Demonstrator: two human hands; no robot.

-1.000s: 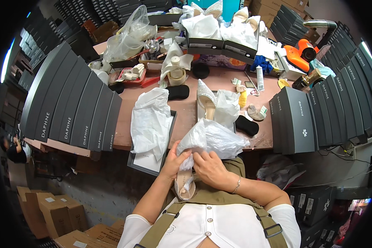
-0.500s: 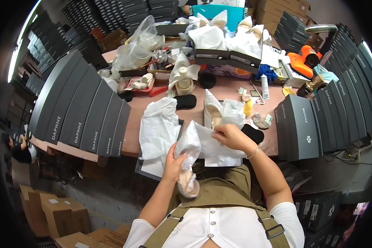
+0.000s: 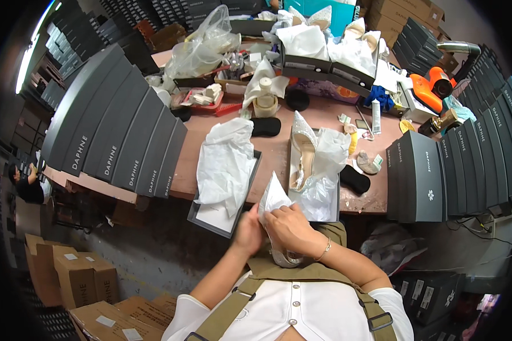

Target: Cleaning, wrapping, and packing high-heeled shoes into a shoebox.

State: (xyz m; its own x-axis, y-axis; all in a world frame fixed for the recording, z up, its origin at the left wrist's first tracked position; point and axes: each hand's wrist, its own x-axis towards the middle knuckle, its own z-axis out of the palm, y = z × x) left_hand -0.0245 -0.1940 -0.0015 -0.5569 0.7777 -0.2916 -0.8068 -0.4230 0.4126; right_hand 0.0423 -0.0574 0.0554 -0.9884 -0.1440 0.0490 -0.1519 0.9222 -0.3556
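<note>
Between both hands' fingers (image 3: 279,219), seemingly tissue paper (image 3: 273,199).

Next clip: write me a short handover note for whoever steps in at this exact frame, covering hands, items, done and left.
Left hand and right hand: both gripping white tissue paper around a pale shoe held at the lap.
Second pale shoe lies on tissue in the open box at the table edge.
Box lid with loose tissue sits left of it.
Done: one shoe boxed.
Left: the held shoe is only part wrapped.

Crinkled white tissue paper (image 3: 274,196) at lower centre; glittery shoe (image 3: 301,150) above; matt grey cardboard boxes (image 3: 116,133) left; smooth brown worktop (image 3: 276,150).
</note>
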